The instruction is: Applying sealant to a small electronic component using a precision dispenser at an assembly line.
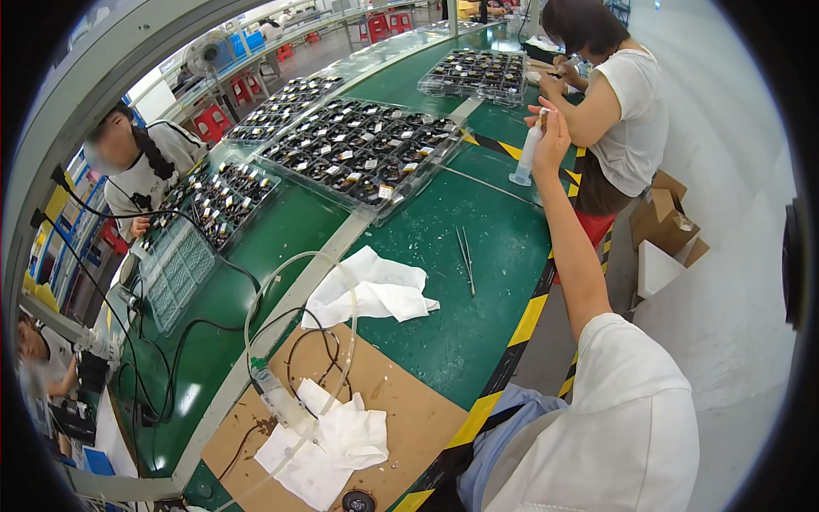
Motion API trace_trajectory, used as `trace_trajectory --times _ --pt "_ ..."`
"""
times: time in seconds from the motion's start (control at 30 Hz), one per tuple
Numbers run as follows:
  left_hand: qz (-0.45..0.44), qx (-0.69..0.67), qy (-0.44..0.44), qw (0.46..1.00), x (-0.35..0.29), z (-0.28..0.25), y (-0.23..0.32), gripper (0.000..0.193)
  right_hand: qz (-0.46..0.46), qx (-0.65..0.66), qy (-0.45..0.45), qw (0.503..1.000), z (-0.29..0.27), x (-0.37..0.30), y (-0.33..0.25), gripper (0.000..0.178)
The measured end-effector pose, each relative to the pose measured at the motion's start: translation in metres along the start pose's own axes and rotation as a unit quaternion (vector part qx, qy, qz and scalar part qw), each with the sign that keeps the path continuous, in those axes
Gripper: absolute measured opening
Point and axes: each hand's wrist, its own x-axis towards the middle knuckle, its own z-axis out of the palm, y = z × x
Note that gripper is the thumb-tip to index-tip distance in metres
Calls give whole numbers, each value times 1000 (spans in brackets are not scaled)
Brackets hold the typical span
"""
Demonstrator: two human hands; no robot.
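My right hand (553,141) is raised above the far right edge of the green bench, its fingers closed on the top of a translucent plastic syringe barrel (526,154). The barrel hangs downward with its flanged end lowest; part of its upper end is hidden by my fingers. Below it on the bench lies a pair of metal tweezers (466,263). A crumpled white cloth (371,286) is to the left of the tweezers. Nearer, a second clear syringe barrel (281,401) with a green cap and a clear tube rests by another white cloth (358,435). My left hand is out of view.
Brown cardboard (409,401) covers the near bench, with a small round black part (358,501) at its edge. Clear trays (363,149) of small black parts stand farther off. Black cables (175,341) run along the left. A co-worker (627,102) sits at far right, another (153,166) across the bench.
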Motion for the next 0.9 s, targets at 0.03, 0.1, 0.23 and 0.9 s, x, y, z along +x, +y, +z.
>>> trace_trajectory --times 0.03,0.1,0.23,0.9 --pt "-1 -12 15 1000 -1 0 -2 20 0 6 0 1000 0 -1 -1 34" --pt "-5 -26 30 999 -5 1 -5 21 -20 -28 2 999 -1 2 -2 34" --pt "-19 26 -43 999 6 -8 12 21 -57 -64 2 996 -2 7 -5 31" --pt "70 38 -13 997 1 -3 8 22 40 -396 -290 870 -16 58 -76 16"
